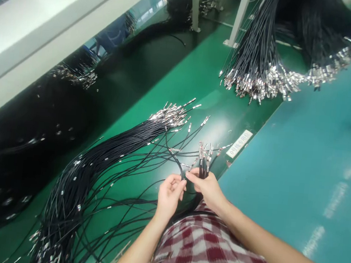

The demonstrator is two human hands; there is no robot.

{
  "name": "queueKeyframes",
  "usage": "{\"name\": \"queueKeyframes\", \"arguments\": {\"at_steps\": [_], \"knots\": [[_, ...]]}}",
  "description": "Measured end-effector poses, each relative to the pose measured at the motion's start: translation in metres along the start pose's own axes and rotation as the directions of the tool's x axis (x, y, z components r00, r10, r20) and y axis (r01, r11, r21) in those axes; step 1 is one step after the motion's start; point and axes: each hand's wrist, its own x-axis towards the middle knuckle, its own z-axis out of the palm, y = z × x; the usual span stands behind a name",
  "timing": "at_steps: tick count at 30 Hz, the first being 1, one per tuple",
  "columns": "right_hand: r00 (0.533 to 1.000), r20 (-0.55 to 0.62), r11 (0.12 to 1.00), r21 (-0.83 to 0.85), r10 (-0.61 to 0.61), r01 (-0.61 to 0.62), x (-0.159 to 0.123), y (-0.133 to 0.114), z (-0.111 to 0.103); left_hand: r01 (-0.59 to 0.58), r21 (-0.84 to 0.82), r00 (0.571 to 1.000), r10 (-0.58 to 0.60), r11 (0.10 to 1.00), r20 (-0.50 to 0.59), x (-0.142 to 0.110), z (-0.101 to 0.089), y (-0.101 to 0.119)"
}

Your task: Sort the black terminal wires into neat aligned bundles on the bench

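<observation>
A gap crosses the green worktop between cable bundles; loose wires — beside the left hand — obstruct.

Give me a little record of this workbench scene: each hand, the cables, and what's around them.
Left hand: pinching thin black cable between thumb and fingers
Right hand: gripping a small bunch of cables, metal tips up
Large bundle: black cables with silvery ends, lying on the green tabletop, left of the hands
Second pile: more metal-tipped black cables, upper right
Label: white, at the tabletop's edge; text too blurred to read surely
Clothing: red-and-white checked garment
</observation>
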Motion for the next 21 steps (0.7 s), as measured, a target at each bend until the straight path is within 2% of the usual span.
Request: {"name": "queueKeyframes", "arguments": {"at_steps": [6, 10, 13, 17, 19, 21], "knots": [[1.0, -0.023, 0.999, 0.04, -0.022, 0.023, -0.002, 0.007, -0.006, 0.043, 0.083, 0.997, -0.049, 0.996, 0.063, -0.005, -0.009, -0.009], [0.997, 0.07, 1.0, 0.011, 0.008, -0.009, -0.003, 0.009, -0.01, 0.029, -0.013, 0.996, -0.028, 1.0, 0.08, -0.001, 0.013, -0.009], [1.0, 0.018, 0.998, 0.058, -0.003, 0.002, -0.004, 0.011, -0.016, -0.01, -0.048, 0.998, 0.013, 0.999, 0.067, 0.001, 0.022, -0.008], [0.99, -0.144, 0.971, 0.237, 0.002, 0.033, -0.002, 0.014, -0.032, -0.123, 0.072, 0.99, 0.127, 0.99, -0.055, -0.014, 0.001, -0.006], [0.991, -0.129, 0.951, 0.309, 0.035, 0.007, -0.001, 0.015, -0.037, -0.127, 0.128, 0.992, 0.126, 0.984, 0.012, -0.03, -0.01, -0.008], [0.997, -0.063, 0.95, 0.312, 0.054, -0.032, 0.0, 0.015, -0.037, -0.107, 0.191, 0.985, 0.077, 0.976, 0.155, -0.044, -0.015, -0.013]]}}
